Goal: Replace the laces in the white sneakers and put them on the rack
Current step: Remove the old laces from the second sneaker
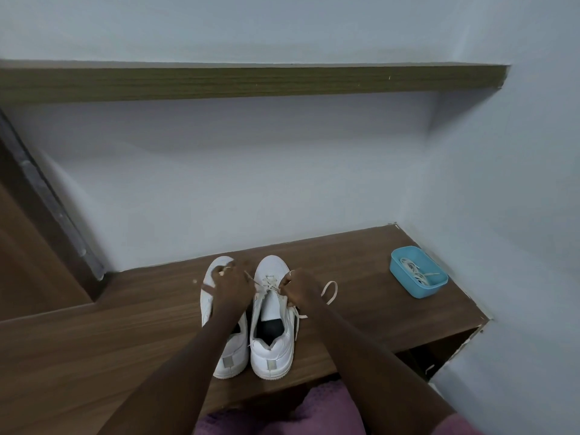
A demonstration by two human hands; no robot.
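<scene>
Sneakers (271, 353): white pair, side by side on the brown desk (125, 324), heels toward the camera
Lace (266, 284): pale, crossing the front eyelets of the right-side shoe, one loop lying on the desk
Left hand (230, 285): over the other shoe's toe, pinching one strand
Right hand (303, 287): curled round the other strand
Tub (408, 287): blue, well apart at right, spare laces (416, 271) inside
Shelf (251, 84): wooden, on the wall above

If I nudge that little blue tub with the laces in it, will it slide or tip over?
Probably slides rather than tips: the blue tub looks low and wide, sitting flat on the smooth wooden benchtop. Likely very light, holding only a few laces, so a gentle push should do.
</scene>
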